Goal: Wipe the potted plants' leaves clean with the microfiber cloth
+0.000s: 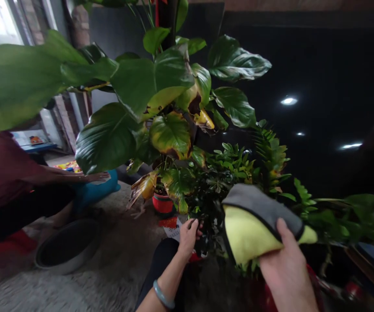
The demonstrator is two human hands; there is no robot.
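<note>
The person's right hand (286,264) grasps a folded cloth (255,225), yellow on the inside and grey on the outside, with the thumb pressed on top of it. The cloth is held up against the small-leaved plant (219,173), on the right side of the plant. The left hand (189,236) is lower and to the left. Its fingers are bent in among the dark leaves of the same plant, but it cannot be seen whether they pinch a stem. A pale green bracelet (162,294) sits on the left wrist.

Behind the small plant stands a big plant (147,82) with wide leaves, some of them yellow and brown at the edges. It grows from a red pot (162,203) on the floor (118,260). A fern (271,156) rises just beside the cloth.

At the left side of the floor lies a grey basin (66,245). Above it, another person's hand (97,177) rests flat on a blue object (92,193).
</note>
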